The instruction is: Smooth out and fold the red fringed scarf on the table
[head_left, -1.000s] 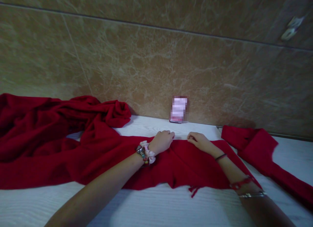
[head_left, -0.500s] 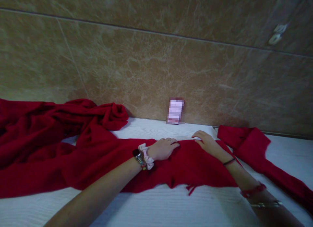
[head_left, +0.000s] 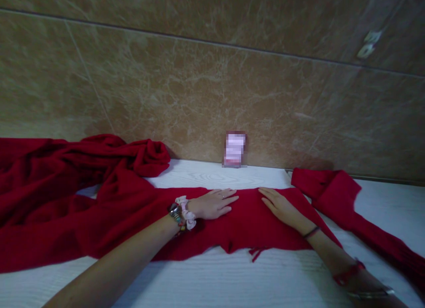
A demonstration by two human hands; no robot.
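Observation:
A long dark red knitted cloth (head_left: 247, 221) lies spread across a white wood-grain table (head_left: 212, 277). My left hand (head_left: 214, 203) rests flat on the cloth's middle, fingers stretched out toward the right. My right hand (head_left: 280, 205) lies flat on the same stretch, fingers pointing left, a short gap from the left hand. Both hands press on the cloth and hold nothing. The left wrist carries a watch, beads and a pink scrunchie (head_left: 186, 211). The cloth bunches into a heap (head_left: 59, 184) at the left.
Another folded red length (head_left: 335, 193) runs off to the right edge. A small blurred pink card (head_left: 234, 149) leans against the brown marble wall (head_left: 212, 86) behind the table. A white fitting (head_left: 368, 44) hangs on the wall, upper right.
Both hands have uncurled from a grip at the cloth's far edge and slid toward me, now lying flat on it. The flattened stretch looks smoother.

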